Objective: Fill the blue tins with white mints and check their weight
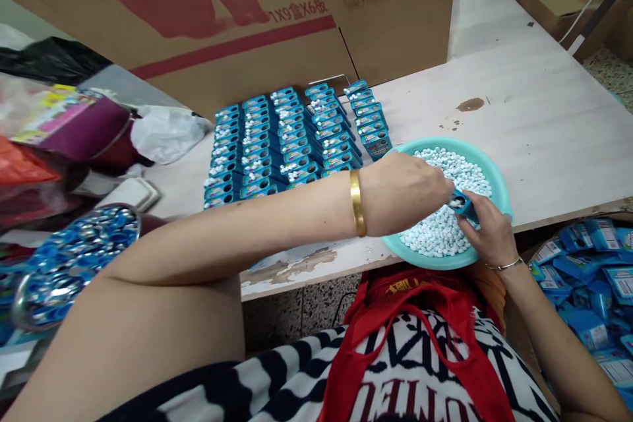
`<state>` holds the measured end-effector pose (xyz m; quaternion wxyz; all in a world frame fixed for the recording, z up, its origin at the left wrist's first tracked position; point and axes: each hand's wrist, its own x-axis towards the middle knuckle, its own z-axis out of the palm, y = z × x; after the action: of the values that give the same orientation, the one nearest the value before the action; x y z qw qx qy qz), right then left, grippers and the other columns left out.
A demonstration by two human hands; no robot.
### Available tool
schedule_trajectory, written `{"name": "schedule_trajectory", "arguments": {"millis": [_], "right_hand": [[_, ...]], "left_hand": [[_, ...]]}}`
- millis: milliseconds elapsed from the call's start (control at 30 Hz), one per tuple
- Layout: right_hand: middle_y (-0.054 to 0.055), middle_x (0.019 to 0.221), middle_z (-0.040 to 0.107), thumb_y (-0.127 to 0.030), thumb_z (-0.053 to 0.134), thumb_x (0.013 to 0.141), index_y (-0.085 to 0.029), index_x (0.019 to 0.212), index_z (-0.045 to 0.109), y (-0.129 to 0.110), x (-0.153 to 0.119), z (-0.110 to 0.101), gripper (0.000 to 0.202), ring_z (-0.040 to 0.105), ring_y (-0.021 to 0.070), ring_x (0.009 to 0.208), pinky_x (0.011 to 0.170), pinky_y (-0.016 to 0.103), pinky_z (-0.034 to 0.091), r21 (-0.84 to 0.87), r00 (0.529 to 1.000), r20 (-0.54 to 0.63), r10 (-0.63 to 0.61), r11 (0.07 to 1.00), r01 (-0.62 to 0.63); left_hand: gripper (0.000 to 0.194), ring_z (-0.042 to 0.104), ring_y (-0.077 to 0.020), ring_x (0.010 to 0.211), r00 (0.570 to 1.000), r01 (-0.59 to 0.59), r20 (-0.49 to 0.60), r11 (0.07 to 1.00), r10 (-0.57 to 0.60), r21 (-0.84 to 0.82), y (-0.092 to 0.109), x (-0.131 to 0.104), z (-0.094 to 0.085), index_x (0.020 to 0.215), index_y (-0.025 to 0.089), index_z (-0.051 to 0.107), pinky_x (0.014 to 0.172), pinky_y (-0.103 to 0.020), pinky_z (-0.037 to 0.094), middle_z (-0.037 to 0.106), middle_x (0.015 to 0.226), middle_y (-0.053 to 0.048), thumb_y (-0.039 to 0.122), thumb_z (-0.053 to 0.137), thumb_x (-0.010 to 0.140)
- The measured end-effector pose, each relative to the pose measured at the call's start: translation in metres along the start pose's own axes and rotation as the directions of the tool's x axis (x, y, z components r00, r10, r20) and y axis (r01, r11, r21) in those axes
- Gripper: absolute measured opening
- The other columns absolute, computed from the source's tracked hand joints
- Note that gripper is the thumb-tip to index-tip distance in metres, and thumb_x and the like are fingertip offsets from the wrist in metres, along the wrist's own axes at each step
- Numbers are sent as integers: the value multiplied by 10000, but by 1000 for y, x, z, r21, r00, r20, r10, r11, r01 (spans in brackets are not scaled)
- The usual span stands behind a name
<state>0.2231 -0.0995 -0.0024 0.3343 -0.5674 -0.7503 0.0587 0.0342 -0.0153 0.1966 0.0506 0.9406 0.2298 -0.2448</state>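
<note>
My left hand (408, 192), with a gold bangle at its wrist, reaches across over a turquoise basin (500, 190) of small white pellets (435, 232). Its fingers are bent together at the top of a small blue box (467, 206); what they hold is hidden. Around that box the fingers and thumb of my right hand (492, 234) are closed, above the pellets. White pellets show at the box's dark opening. Left of the basin stand several rows of similar blue boxes (294, 138), many with white pellets on top.
Behind the rows stands a large cardboard box (395, 26) on the pale table (544, 92). At the left, a metal bowl (22, 306) holds shiny blue wrapped pieces, near a white plastic bag (171, 135). Many blue packages (588, 277) lie at the lower right, below the table edge.
</note>
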Motion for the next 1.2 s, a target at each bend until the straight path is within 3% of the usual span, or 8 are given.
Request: {"name": "schedule_trajectory", "arguments": {"millis": [133, 300, 400, 567, 767, 900, 1067, 1200], "right_hand": [[141, 1189, 670, -272, 601, 908, -179, 1329, 513, 5, -5, -2, 440, 656, 269, 1098, 913, 405, 556, 41, 997, -65, 53, 998, -50], [120, 1163, 681, -333, 669, 872, -189, 1282, 554, 11, -12, -4, 449, 670, 254, 1065, 921, 403, 555, 137, 949, -216, 230, 969, -204], [117, 1151, 681, -356, 681, 858, -187, 1266, 563, 11, -15, -1, 458, 671, 256, 1051, 918, 418, 553, 190, 912, -265, 312, 945, -268], [122, 1178, 678, -374, 638, 884, -197, 1265, 561, 10, -17, 7, 428, 664, 268, 1065, 920, 433, 553, 259, 873, -252, 417, 898, -355], [109, 1214, 668, -404, 609, 896, -228, 1277, 543, 15, -18, 8, 425, 649, 282, 1104, 938, 457, 550, 342, 870, -176, 460, 858, -384], [112, 1237, 659, -390, 612, 895, -235, 1295, 534, 17, -17, 8, 437, 645, 289, 1125, 955, 470, 550, 318, 886, -191, 423, 880, -351], [115, 1202, 671, -309, 554, 917, -238, 1307, 540, 10, -14, 11, 397, 659, 282, 1107, 917, 454, 571, 161, 966, -163, 201, 971, -175], [130, 1223, 651, -280, 522, 924, -221, 1347, 513, 2, -15, 13, 427, 632, 279, 1147, 955, 469, 549, 107, 991, -74, 110, 989, -102]], "left_hand": [[280, 607, -161, 853, 984, 95, -147, 995, -100, -43, -21, 7, 24, 1114, 151, 606, 711, -252, 434, 652, 1025, -80, 80, 414, 922], [303, 583, -229, 1018, 957, 178, -210, 976, -202, -128, -58, 69, 121, 1151, 111, 546, 784, -312, 441, 603, 1135, -141, 26, 373, 917], [282, 584, -240, 1037, 985, 37, -155, 971, -75, -236, -45, 94, 168, 1133, 142, 539, 783, -325, 460, 579, 1175, -148, 48, 367, 931], [219, 619, -222, 928, 983, -175, -119, 930, 143, -324, -10, 89, 193, 1084, 172, 516, 735, -305, 477, 622, 1109, -119, 94, 456, 888], [357, 596, -179, 899, 976, -205, -68, 759, 208, -618, -15, 76, 188, 1190, 231, 490, 756, -262, 471, 648, 1073, -38, 175, 546, 842], [332, 553, -148, 855, 968, -250, -179, 700, 175, -669, -37, 51, 167, 1170, 195, 510, 750, -233, 456, 634, 1017, -31, 218, 586, 847], [229, 569, -164, 908, 935, -297, -339, 752, 104, -589, -55, 12, 119, 1119, 164, 538, 813, -259, 462, 634, 1053, -75, 198, 500, 896], [220, 591, -189, 904, 958, -227, -263, 867, 117, -443, -45, 5, 78, 1067, 133, 589, 791, -281, 450, 652, 1031, -105, 108, 502, 866]]}}
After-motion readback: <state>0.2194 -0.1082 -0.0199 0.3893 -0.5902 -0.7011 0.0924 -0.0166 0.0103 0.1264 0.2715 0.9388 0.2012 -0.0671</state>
